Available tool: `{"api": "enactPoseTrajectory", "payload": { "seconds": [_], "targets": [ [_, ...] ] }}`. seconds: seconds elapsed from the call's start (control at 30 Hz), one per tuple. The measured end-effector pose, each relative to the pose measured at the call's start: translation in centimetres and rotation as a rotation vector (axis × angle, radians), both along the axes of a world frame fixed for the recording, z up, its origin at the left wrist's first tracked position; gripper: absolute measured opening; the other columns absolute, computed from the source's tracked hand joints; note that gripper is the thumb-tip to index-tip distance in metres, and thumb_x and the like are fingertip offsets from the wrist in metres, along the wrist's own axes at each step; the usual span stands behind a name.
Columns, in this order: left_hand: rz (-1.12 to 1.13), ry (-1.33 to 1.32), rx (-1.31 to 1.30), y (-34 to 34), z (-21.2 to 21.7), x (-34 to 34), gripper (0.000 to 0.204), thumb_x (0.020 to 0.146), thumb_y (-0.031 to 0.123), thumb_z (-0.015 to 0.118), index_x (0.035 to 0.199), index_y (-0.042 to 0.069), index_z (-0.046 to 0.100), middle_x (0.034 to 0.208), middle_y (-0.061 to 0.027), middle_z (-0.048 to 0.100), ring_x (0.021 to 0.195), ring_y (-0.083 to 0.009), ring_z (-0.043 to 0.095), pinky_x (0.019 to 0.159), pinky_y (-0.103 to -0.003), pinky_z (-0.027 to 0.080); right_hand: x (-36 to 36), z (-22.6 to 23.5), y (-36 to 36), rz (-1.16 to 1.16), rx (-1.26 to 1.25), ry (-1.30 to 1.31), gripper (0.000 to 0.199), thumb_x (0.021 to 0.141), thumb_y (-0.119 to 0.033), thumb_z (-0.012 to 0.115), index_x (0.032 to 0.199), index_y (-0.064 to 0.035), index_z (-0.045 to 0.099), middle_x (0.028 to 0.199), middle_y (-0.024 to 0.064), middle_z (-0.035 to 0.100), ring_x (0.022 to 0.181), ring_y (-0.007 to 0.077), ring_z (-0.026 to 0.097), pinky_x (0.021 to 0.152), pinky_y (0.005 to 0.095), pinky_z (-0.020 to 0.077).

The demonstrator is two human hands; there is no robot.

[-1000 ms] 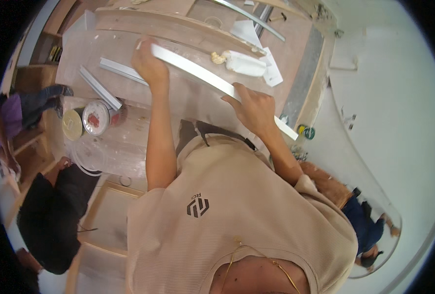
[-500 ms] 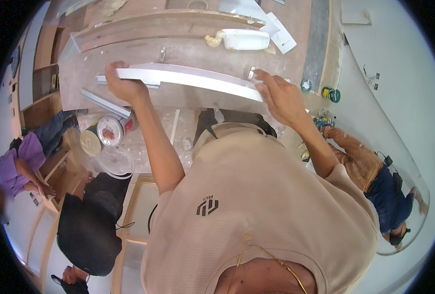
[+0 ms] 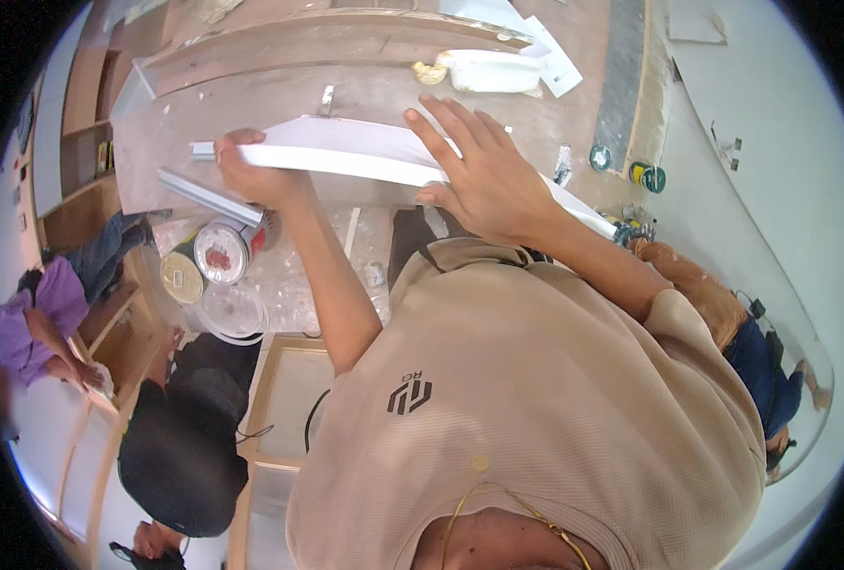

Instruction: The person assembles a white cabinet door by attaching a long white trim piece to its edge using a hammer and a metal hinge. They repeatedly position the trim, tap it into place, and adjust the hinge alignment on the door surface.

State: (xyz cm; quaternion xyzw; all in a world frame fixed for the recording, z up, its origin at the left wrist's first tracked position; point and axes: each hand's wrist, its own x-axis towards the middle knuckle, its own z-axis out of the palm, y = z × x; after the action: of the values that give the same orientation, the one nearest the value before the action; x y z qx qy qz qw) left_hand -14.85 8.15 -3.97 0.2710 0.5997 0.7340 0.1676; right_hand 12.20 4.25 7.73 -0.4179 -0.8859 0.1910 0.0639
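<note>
Looks like they're steadying that white strip (image 3: 351, 163) at 12 o'clock, left hand (image 3: 258, 180) curled round its 10-o'clock end, right hand (image 3: 493, 180) spread open over it at 1 (touching? can't tell), so a firmer grip probably needs that right one curling in.

The long strip (image 3: 365, 165) goes from left to right before the person, over the worktop (image 3: 175, 114). Behind the strip, a bottle (image 3: 493, 72) lies on the worktop, with a card (image 3: 560, 63) to its right. Farther behind, a board (image 3: 393, 21) runs across. At left, a channel profile (image 3: 210, 198) lies nearer than the strip. Nearer still, a bucket (image 3: 222, 252) is just right of a can (image 3: 182, 275).
</note>
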Motion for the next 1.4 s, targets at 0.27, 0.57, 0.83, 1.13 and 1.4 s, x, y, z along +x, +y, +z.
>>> {"api": "enactPoseTrajectory", "payload": {
  "seconds": [0.27, 0.57, 0.83, 1.13, 1.4],
  "targets": [
    [-0.027, -0.051, -0.083, 0.9, 1.3, 1.2, 0.028, 0.098, 0.016, 0.051, 0.075, 0.000, 0.056, 0.074, -0.0078, 0.054, 0.068, -0.0205, 0.050, 0.063, -0.037, 0.039, -6.5, -1.2, 3.3, 0.048, 0.087, -0.020, 0.074, 0.103, -0.049, 0.049, 0.162, -0.0125, 0.023, 0.160, 0.0251, 0.033, 0.141, 0.0459, 0.041, 0.115, 0.0586, 0.0337],
    [-0.185, -0.263, 0.057, 0.3, 3.3, 1.4, 0.028, 0.103, 0.023, 0.054, 0.090, 0.000, 0.063, 0.082, -0.0041, 0.060, 0.082, -0.0152, 0.055, 0.077, -0.031, 0.043, -9.7, -0.8, 4.7, 0.093, -0.003, -0.008, 0.054, 0.105, -0.038, 0.050, 0.147, -0.0040, 0.045, 0.137, 0.0244, 0.058, 0.124, 0.0406, 0.057, 0.103, 0.0515, 0.0458],
    [-0.167, -0.108, -0.099, 1.1, 4.2, 0.7, 0.030, 0.101, 0.018, 0.053, 0.094, -0.004, 0.071, 0.090, -0.0092, 0.071, 0.087, -0.0183, 0.062, 0.083, -0.031, 0.046, -6.8, -0.1, 4.8, 0.015, 0.022, -0.102, 0.065, 0.094, -0.040, 0.067, 0.144, -0.0038, 0.047, 0.108, 0.0246, 0.070, 0.097, 0.0406, 0.069, 0.084, 0.0498, 0.0549],
    [-0.330, -0.124, -0.120, 1.7, 3.7, 1.7, 0.047, 0.108, 0.031, 0.045, 0.142, 0.001, 0.055, 0.145, -0.0177, 0.055, 0.136, -0.0242, 0.047, 0.113, -0.038, 0.036, 1.8, 0.3, 2.9, -0.214, -0.063, -0.162, 0.058, 0.090, -0.037, 0.073, 0.135, -0.0040, 0.054, 0.083, 0.0195, 0.072, 0.077, 0.0391, 0.071, 0.066, 0.0486, 0.0560],
    [-0.198, -0.450, -0.443, -6.1, -10.7, 0.1, 0.076, 0.103, 0.049, 0.052, 0.160, 0.004, 0.028, 0.163, -0.0122, 0.033, 0.144, -0.0324, 0.036, 0.117, -0.051, 0.029, 5.8, 1.6, 4.3, -0.171, -0.014, 0.070, 0.041, 0.087, -0.037, 0.077, 0.111, -0.0062, 0.066, 0.078, 0.0192, 0.071, 0.070, 0.0405, 0.067, 0.064, 0.0454, 0.0519]
  ]
}}
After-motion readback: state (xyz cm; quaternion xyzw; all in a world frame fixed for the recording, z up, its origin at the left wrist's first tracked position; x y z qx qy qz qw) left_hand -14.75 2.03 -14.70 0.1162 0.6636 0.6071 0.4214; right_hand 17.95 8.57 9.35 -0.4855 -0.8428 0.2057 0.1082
